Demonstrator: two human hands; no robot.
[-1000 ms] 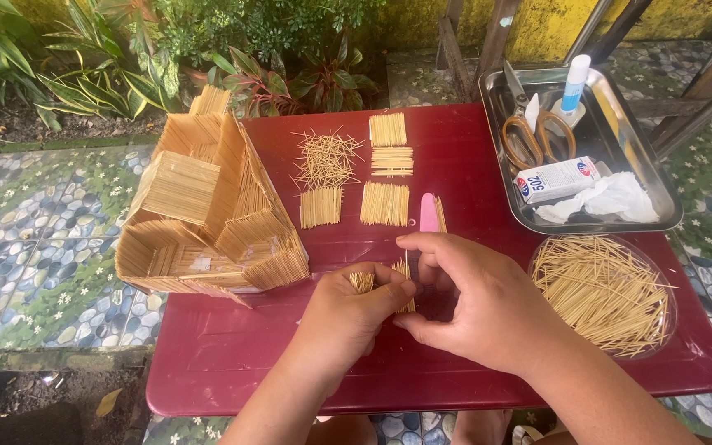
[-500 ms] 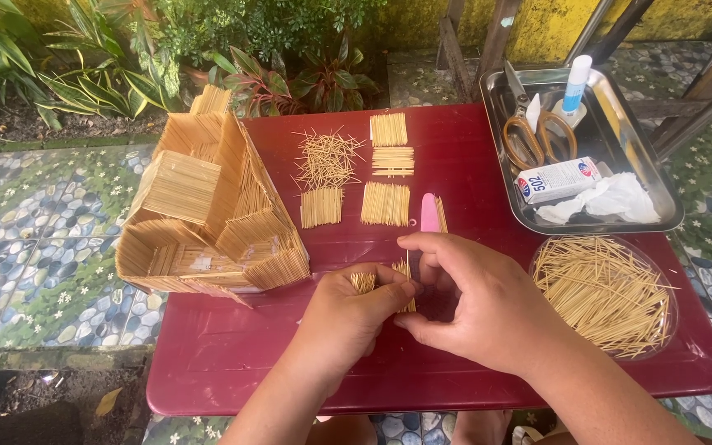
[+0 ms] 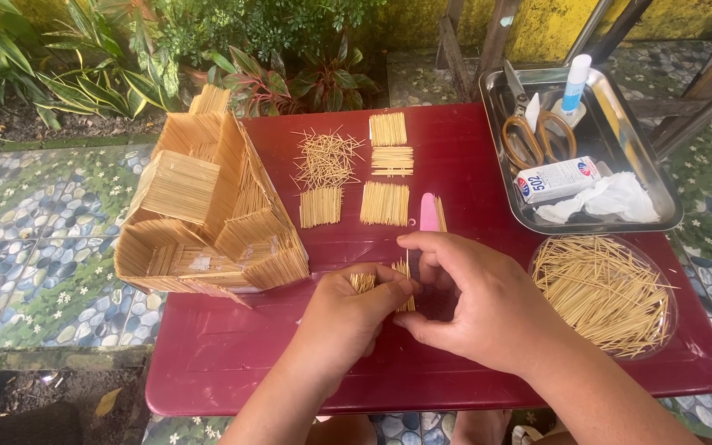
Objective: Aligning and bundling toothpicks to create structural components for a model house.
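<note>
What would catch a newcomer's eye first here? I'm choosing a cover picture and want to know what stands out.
Most likely the toothpick house model, large and pale on the left of the dark red table. Next, at the centre front, the left hand and right hand meet over a small toothpick panel. On the right sit a clear bowl of loose toothpicks and, behind it, a metal tray with scissors.

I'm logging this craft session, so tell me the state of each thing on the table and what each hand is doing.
Left hand: closed on a small toothpick bundle.
Right hand: pinching the same bundle.
Toothpick house: partly built, open at the front.
Scissors: closed, lying in the metal tray.
Glue bottle: capped, in the tray.
Clear dish: full of loose toothpicks.
Toothpick panels: flat on the table.
</note>
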